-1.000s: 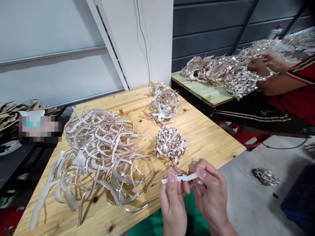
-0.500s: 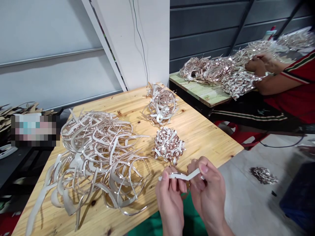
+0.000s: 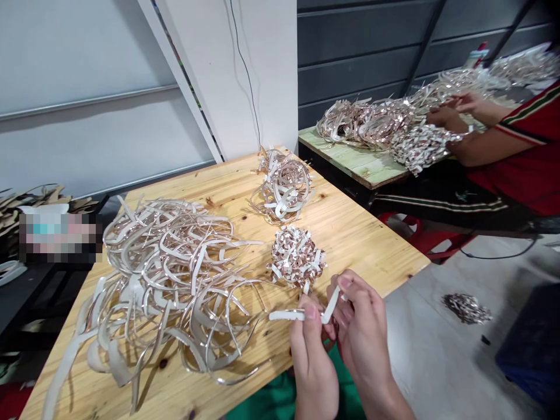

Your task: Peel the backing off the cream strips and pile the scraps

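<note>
Between my two hands is a narrow strip (image 3: 284, 315), white on one face and shiny on its edge, bent sharply upward near its right part. My left hand (image 3: 312, 344) pinches it with the thumb on top, and a free end sticks out to the left. My right hand (image 3: 361, 326) pinches the other end between thumb and fingers, close beside the left. Just beyond the hands sits a heap of short folded white and copper-coloured pieces (image 3: 297, 256). Left of them spreads a large tangle of long curled strips (image 3: 175, 280).
A smaller bundle of curled strips (image 3: 286, 186) lies at the far end of the wooden table (image 3: 371, 251). To the right, a co-worker's hands (image 3: 455, 111) are over more strips on another table (image 3: 350, 154). A small pile of scraps (image 3: 466, 309) lies on the floor.
My left hand has slid along the strip towards the right hand, leaving a longer free end at left. The strip's right part now stands at a steeper angle.
</note>
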A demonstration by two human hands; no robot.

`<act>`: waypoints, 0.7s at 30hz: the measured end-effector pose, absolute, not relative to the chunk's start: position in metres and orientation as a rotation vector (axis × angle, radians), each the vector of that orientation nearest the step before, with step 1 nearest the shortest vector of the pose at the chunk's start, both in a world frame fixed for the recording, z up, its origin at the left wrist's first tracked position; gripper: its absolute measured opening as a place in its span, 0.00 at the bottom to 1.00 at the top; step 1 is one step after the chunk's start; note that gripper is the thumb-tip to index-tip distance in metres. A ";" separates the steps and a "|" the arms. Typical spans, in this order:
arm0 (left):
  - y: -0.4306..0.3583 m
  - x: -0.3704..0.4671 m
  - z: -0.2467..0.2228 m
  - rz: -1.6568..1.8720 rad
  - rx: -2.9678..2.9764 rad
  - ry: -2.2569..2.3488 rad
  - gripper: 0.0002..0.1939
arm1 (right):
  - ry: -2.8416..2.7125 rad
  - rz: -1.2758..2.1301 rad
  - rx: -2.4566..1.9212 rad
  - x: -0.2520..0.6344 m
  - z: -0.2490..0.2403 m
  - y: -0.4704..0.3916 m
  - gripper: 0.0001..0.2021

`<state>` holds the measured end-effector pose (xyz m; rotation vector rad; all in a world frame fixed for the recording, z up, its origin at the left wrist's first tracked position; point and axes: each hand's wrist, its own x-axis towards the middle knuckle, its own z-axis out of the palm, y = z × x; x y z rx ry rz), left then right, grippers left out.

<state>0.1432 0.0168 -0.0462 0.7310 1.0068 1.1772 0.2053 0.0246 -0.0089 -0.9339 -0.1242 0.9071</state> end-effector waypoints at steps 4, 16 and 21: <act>0.020 0.145 -0.035 1.123 0.581 0.995 0.31 | -0.063 0.917 -0.883 0.203 -0.005 0.025 0.19; 0.024 0.150 -0.018 1.134 0.340 0.936 0.32 | 0.090 0.933 -0.753 0.199 0.002 0.025 0.21; 0.027 0.148 -0.017 1.147 0.387 0.852 0.31 | -0.012 0.819 -0.650 0.197 0.007 0.023 0.22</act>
